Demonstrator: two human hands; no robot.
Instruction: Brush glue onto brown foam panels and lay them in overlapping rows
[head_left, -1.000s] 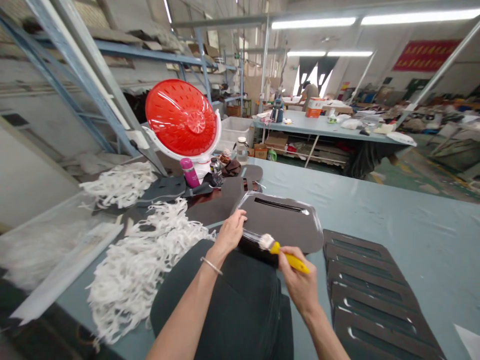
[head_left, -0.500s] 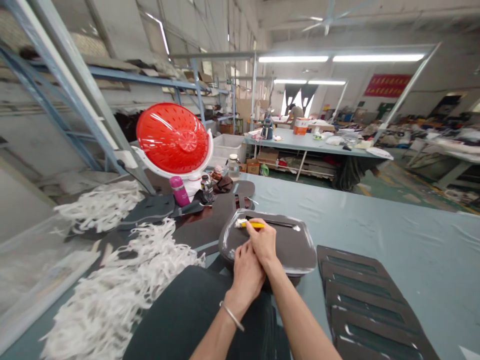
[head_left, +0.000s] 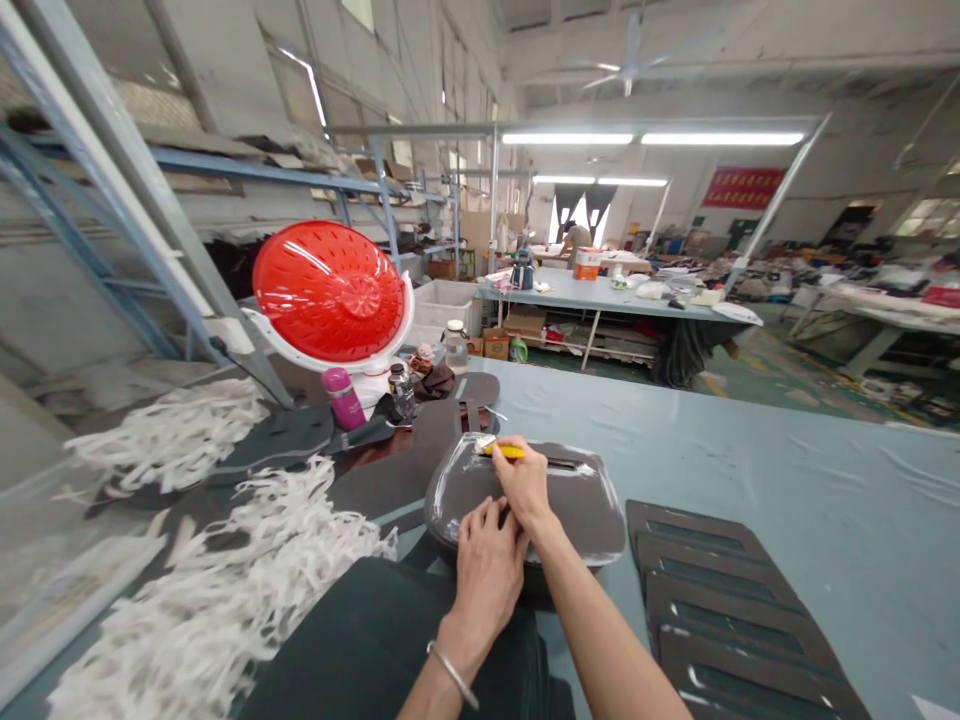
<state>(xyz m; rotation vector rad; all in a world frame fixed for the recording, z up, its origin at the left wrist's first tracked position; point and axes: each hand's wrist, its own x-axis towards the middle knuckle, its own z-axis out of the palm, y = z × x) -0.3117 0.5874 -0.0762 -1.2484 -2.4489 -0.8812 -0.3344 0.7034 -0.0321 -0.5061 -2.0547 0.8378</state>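
Note:
My right hand is closed around a small yellow-handled brush, whose tip is coated white. The tip touches the upper left of a rounded dark grey panel, beside a narrow slot. White smears run along the panel's rim, and it lies on top of a stack of dark pieces. With fingers spread, my left hand rests on the panel's near edge, just below my right wrist. Dark green folded material lies under my left forearm.
White strips are heaped at left. Slotted dark panels overlap at right on the blue-green table. Behind stand a pink bottle, a dark-capped bottle, a glass jar and a red heater-like dish.
The brush stays near the slot's left end, and my left fingers have spread slightly on the panel. The camera view has shifted a little.

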